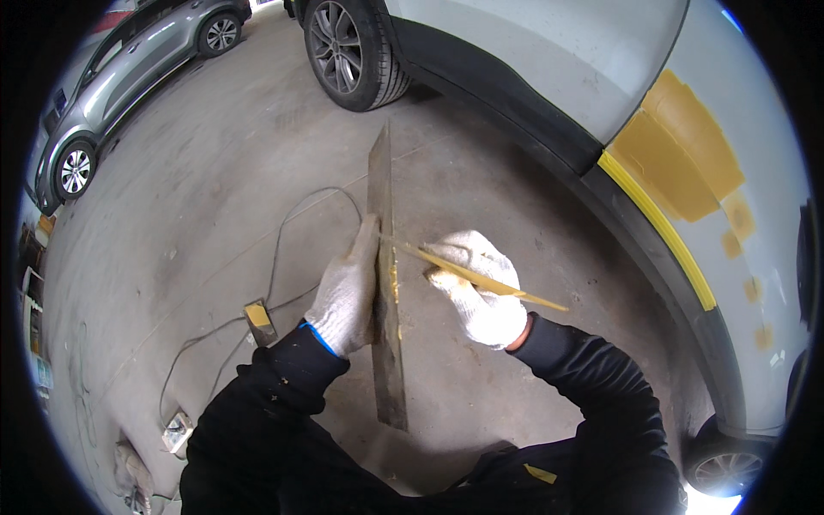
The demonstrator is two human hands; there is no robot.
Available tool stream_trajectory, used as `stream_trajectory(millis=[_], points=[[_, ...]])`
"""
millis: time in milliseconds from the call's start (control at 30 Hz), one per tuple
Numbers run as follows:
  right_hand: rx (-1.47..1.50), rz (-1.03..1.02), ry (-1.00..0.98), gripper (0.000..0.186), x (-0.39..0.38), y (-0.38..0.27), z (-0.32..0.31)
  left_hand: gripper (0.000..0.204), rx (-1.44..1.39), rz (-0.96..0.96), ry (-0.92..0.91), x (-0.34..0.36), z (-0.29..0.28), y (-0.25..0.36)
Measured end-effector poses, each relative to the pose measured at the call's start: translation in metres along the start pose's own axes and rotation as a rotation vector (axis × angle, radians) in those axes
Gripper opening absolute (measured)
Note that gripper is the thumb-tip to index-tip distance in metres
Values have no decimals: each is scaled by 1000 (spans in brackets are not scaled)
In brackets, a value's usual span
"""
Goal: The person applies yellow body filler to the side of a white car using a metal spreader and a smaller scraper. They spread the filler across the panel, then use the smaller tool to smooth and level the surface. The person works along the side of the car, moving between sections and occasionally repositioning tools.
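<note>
My left hand [343, 292], in a white knit glove, grips a long grey flat board [386, 360] that stands on edge, with yellow putty along its side. My right hand [476, 292], gloved the same way, is closed on a thin yellow-smeared spreader [532, 300]. The spreader's far end meets the board beside my left hand. To the right is a white car's panel [764, 189] with patches of yellow-ochre filler [687, 146] and a strip of yellow tape [657, 227] along its lower trim.
A silver car [137, 69] stands at the upper left, and the white car's wheel [348, 51] at the top. On the concrete floor [206, 154] lie cables [283, 223], a small block with a yellow top [257, 319] and a pale boxy object [176, 433] at the lower left.
</note>
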State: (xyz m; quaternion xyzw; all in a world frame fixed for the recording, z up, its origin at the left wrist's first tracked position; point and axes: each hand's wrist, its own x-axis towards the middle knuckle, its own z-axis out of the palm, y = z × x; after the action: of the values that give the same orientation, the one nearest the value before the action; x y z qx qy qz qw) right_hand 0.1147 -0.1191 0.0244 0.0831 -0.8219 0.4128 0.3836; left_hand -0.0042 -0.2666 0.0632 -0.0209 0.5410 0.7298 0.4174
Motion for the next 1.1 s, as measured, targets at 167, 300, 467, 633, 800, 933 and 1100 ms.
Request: stream_trajectory(millis=[167,300,467,633,800,933,1100], points=[[539,384,85,30,-19,20,-8,54,83,36,-57,9,-12,9],[1075,458,186,36,14,21,-8,53,95,0,-74,17,-15,-7],[1139,585,14,38,8,34,-10,51,192,57,-117,13,-17,-10],[721,607,-6,38,8,49,-54,45,237,294,-157,13,-24,16],[414,507,-44,29,34,39,-82,36,301,352,-251,29,-47,16],[402,509,19,28,29,43,-67,18,427,428,-207,7,-28,19],[275,528,-177,30,-2,41,-39,18,602,502,-158,13,-35,22]])
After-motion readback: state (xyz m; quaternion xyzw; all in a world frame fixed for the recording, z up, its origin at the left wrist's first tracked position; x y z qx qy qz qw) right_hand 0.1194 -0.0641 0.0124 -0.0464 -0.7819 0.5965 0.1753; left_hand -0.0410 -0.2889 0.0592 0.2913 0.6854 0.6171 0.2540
